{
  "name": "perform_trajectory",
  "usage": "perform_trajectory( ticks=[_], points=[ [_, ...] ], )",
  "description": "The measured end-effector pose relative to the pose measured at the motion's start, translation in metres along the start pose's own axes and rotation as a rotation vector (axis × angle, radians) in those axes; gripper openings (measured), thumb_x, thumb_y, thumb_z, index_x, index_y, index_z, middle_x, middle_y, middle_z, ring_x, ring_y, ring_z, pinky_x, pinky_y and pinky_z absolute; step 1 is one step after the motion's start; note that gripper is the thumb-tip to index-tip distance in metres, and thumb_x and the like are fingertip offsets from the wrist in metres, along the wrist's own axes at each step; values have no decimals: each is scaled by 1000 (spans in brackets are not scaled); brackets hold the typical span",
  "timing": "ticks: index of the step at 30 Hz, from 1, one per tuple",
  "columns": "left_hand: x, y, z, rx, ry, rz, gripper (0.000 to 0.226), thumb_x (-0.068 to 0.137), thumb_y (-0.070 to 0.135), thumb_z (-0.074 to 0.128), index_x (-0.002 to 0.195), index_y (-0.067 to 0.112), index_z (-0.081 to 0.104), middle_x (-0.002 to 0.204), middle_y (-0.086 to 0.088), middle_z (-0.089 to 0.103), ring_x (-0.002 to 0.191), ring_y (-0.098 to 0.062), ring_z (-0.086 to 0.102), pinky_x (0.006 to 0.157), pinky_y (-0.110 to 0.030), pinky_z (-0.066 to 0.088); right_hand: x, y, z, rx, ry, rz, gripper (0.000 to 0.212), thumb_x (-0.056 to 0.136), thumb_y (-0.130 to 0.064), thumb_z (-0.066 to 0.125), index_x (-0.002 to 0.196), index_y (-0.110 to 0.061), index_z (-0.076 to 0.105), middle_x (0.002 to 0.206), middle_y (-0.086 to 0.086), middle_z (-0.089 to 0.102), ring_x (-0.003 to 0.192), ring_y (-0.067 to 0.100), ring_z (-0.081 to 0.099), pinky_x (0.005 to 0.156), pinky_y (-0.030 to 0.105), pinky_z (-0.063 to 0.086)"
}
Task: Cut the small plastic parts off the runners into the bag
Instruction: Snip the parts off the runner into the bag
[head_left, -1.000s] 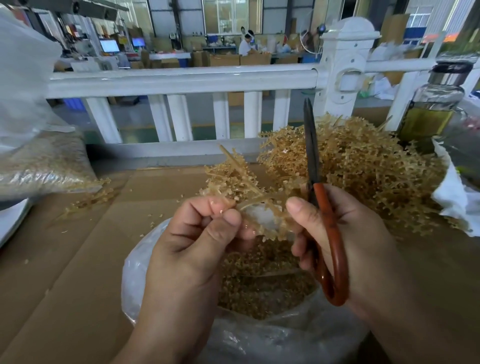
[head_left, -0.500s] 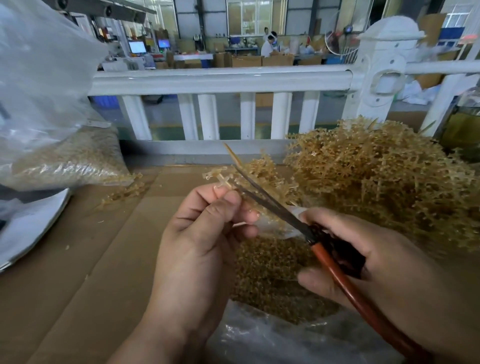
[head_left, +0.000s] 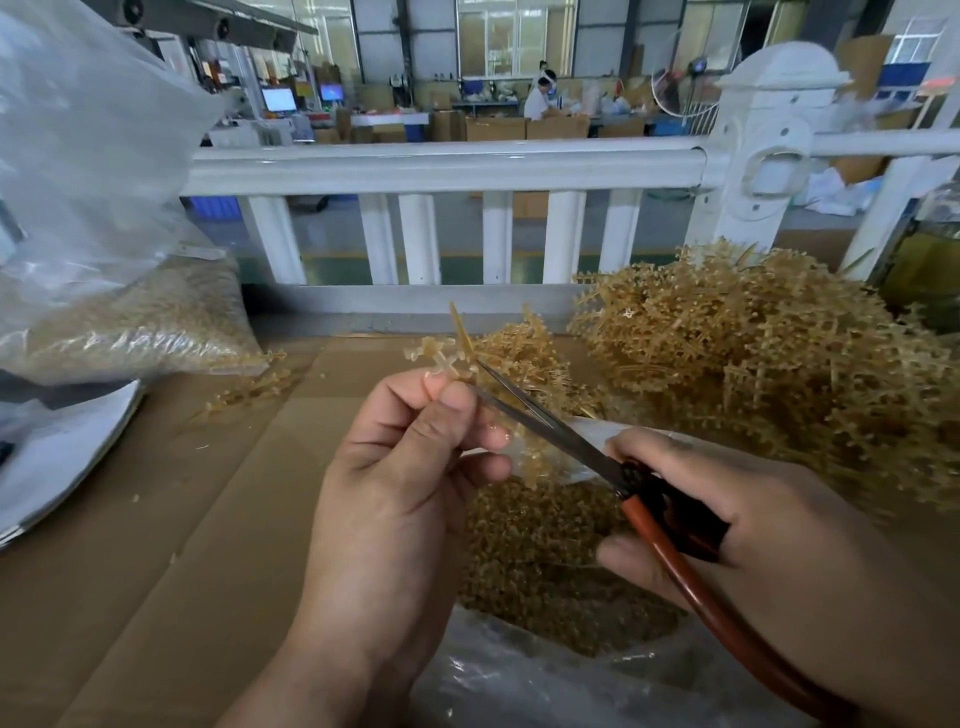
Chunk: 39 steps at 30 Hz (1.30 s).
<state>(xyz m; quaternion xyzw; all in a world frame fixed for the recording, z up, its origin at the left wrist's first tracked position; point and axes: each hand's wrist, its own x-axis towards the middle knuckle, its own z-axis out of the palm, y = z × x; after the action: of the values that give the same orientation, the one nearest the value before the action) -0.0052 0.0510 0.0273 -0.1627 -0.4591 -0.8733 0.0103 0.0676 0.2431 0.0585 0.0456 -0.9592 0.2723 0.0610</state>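
My left hand (head_left: 400, 493) pinches a runner (head_left: 441, 358) between thumb and fingertips, above the bag (head_left: 519, 680) of cut parts (head_left: 535, 561). My right hand (head_left: 769, 540) is closed round the scissors (head_left: 561, 434); their blade tips vanish behind my left fingers, so I can't tell whether they bite. The handle loop runs off-frame.

A white railing (head_left: 447, 166) ran across the view, its thick post (head_left: 763, 156) standing toward the right. Beyond the railing lay a factory hall with a grey floor (head_left: 457, 228) edged by green and yellow lines. Behind the railing stood stacked cardboard boxes (head_left: 498, 127), two lit monitors (head_left: 301, 97) to the left, and a round fan (head_left: 680, 85) just left of the post. Tall windows (head_left: 514, 36) above the boxes let in daylight.
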Motion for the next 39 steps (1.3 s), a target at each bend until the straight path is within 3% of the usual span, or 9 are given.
perform_trajectory(
  ticks=[8, 12, 15, 19, 23, 34, 39],
  points=[
    [-3, 2, 2, 23, -3, 3, 12, 83, 19, 75, 75, 23, 67, 70, -3, 62, 66, -12, 60, 65, -24, 54, -1, -3, 0, -32, 12, -9, 73, 58, -100, 31, 121, -63, 38, 105, -36, 58, 93, -9, 60, 70, 19, 53],
    [-3, 2, 3, 71, -6, 33, 13, 84, 18, 74, 75, 25, 68, 71, -2, 63, 66, -12, 60, 67, -26, 52, -2, -6, -2, -24, 0, -12, 67, 65, -91, 42, 123, -57, 46, 97, -35, 60, 88, -11, 60, 73, 10, 47],
    [-3, 1, 2, 103, 1, 66, 8, 82, 19, 72, 77, 24, 69, 71, -4, 63, 67, -13, 60, 65, -25, 53, -4, -9, -2, -26, 15, -7, 64, 71, -87, 47, 126, -54, 49, 90, -34, 60, 82, -11, 60, 67, 5, 43],
    [-4, 0, 1, 111, 3, 67, 8, 77, 31, 72, 79, 23, 70, 71, -2, 63, 67, -13, 60, 64, -24, 53, -5, -11, -2, -47, 38, -3, 66, 64, -92, 39, 124, -64, 36, 102, -38, 58, 88, -11, 61, 65, 11, 51],
    [-3, 0, 1, 107, 5, 61, 5, 78, 29, 71, 77, 25, 72, 71, -2, 64, 67, -13, 59, 64, -23, 53, -4, -10, -1, -54, 5, -3, 68, 62, -97, 32, 120, -62, 36, 102, -35, 58, 86, -7, 61, 62, 23, 55],
    [-3, -2, 3, -9, 15, -23, 9, 81, 26, 71, 73, 24, 70, 71, 0, 62, 66, -11, 59, 62, -22, 52, -3, -7, 2, -83, 18, -13, 68, 64, -99, 23, 118, -60, 37, 105, -37, 54, 86, -11, 59, 57, 19, 54],
    [-3, -1, 4, -34, 10, -32, 12, 83, 23, 68, 71, 25, 71, 71, 1, 61, 65, -10, 59, 60, -21, 52, -3, -8, 2, -94, 31, -8, 58, 68, -92, 35, 118, -62, 36, 99, -37, 57, 80, -11, 60, 55, 17, 52]
  ],
)
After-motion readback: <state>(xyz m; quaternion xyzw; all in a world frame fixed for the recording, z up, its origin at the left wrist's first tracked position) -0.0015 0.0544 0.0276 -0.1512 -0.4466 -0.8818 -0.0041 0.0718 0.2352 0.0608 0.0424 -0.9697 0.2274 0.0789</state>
